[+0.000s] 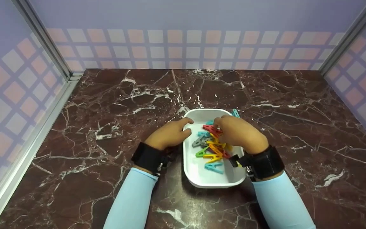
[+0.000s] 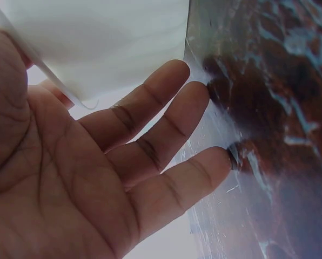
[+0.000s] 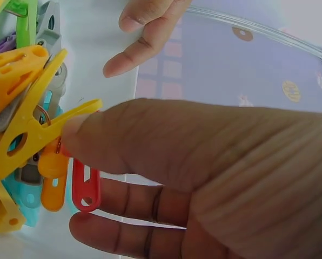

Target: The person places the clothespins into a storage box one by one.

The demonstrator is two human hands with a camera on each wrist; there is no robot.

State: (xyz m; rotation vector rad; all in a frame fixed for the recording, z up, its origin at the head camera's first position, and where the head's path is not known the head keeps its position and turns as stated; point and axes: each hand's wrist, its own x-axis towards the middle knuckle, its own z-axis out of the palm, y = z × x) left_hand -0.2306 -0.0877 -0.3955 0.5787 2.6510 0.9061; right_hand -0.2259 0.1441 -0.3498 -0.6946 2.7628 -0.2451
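A white plastic tray holds a pile of clothespins in several colours. My left hand grips the tray's left rim, thumb and index finger hooked over it. In the left wrist view, the other three fingers stretch outside the wall, their tips at the tabletop. My right hand reaches into the tray from the right. Between its thumb and fingers it pinches a red clothespin, partly hidden by the thumb. A yellow clothespin lies right beside the thumb tip. A light blue clothespin lies nearer the tray's front.
The tray stands on a dark red marbled tabletop. Another teal clothespin shows at the tray's far right corner. Panels with a checked pattern enclose the back and both sides, and a metal rail runs along the left edge.
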